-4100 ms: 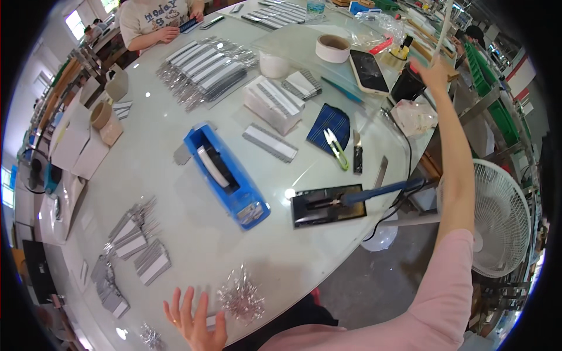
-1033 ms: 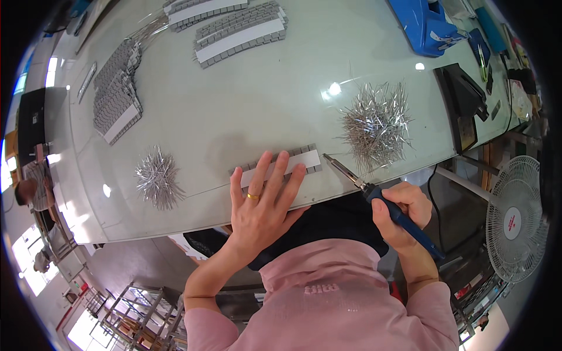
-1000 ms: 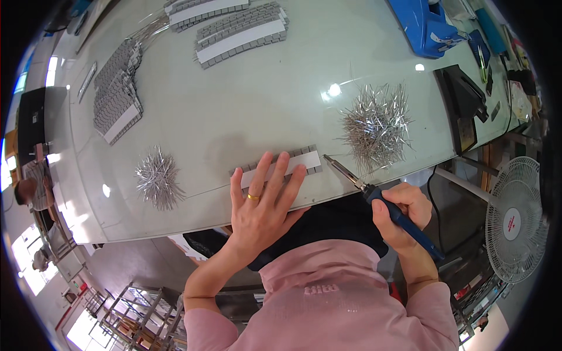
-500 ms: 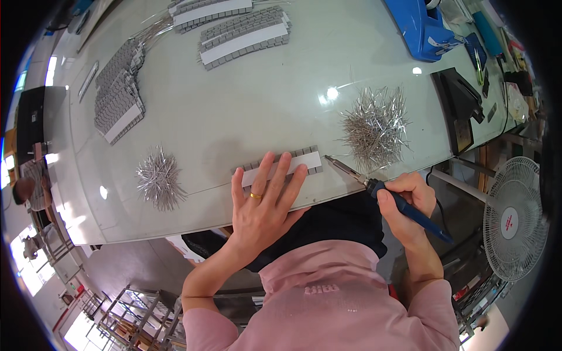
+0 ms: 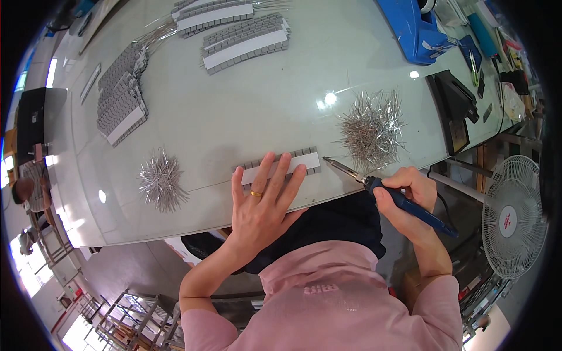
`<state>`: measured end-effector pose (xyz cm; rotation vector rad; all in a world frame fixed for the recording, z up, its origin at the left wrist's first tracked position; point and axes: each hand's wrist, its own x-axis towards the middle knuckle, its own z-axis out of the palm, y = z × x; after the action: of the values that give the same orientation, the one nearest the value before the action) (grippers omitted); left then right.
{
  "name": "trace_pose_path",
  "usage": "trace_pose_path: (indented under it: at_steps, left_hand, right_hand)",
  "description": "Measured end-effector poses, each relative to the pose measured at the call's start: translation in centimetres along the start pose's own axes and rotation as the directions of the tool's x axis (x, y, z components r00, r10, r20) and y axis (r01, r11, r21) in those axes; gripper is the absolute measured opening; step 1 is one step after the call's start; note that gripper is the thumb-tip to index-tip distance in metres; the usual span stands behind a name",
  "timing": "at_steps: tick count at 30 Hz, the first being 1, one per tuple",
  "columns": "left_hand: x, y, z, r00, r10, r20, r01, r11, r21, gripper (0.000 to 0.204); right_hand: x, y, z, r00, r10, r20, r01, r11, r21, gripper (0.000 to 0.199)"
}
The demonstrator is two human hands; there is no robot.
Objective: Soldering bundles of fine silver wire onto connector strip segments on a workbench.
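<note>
I have the left hand [image 5: 264,196] laid flat, fingers slightly apart, across the gray-and-white strip [image 5: 304,161], which lies lengthwise just inside the counter's [image 5: 252,117] near edge; its right end shows past the fingers, and the wrist hangs outside that edge. The right hand [image 5: 410,196] is just off the near edge too, closed around the dark blue handle of a soldering iron [image 5: 373,185]. The iron slants in over the edge, with its tip just beside the strip's right end; I can't tell whether the tip touches the counter.

The tightest side for me is the right: a bristly pile of silver slivers [image 5: 373,130] sits near the iron's metal barrel. A smaller silver pile [image 5: 161,180] stands well apart to the left of the hand, toward the near left corner. Beyond the fingers, a broad stretch of bare counter runs toward the far side, giving me my widest room, as far as the stacked strips [image 5: 246,44]. Another strip stack [image 5: 123,111] lies near the left edge. Along the right edge I see a black stand [image 5: 453,105], with a blue tape dispenser [image 5: 413,32] farther back. Past that edge stands a white fan [image 5: 509,219].
</note>
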<state>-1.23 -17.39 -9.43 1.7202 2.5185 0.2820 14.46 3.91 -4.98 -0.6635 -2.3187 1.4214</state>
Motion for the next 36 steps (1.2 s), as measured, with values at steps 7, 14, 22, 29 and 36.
trace_pose_path:
  at_steps: [7, 14, 22, 29, 36]
  left_hand:
    - [0.0, 0.0, -0.1, 1.0, -0.004, 0.021, 0.004, 1.0, 0.002, 0.078]
    - [0.1, 0.0, -0.1, 1.0, 0.002, 0.017, -0.002, 1.0, -0.002, 0.078]
    - [0.3, 0.0, -0.2, 1.0, 0.009, -0.023, -0.009, 1.0, -0.013, 0.077]
    - [0.1, 0.0, 0.1, 0.999, 0.019, -0.048, -0.022, 0.998, -0.062, 0.074]
    - [0.1, -0.2, 0.0, 0.999, 0.015, -0.046, -0.017, 0.998, -0.063, 0.072]
  right_hand:
    - [0.8, -0.7, 0.0, 0.97, -0.234, 0.069, 0.242, 0.96, -0.144, 0.024]
    - [0.5, -0.1, 0.3, 0.973, -0.229, 0.015, 0.23, 0.968, -0.098, 0.023]
    - [1.0, -0.3, 0.1, 0.921, -0.372, 0.114, 0.388, 0.902, -0.188, 0.024]
    - [-1.4, 2.0, -0.5, 0.978, 0.065, -0.198, 0.001, 0.948, 0.317, 0.018]
    - [-2.5, 2.2, -0.9, 0.976, 0.017, -0.219, 0.042, 0.964, 0.264, 0.017]
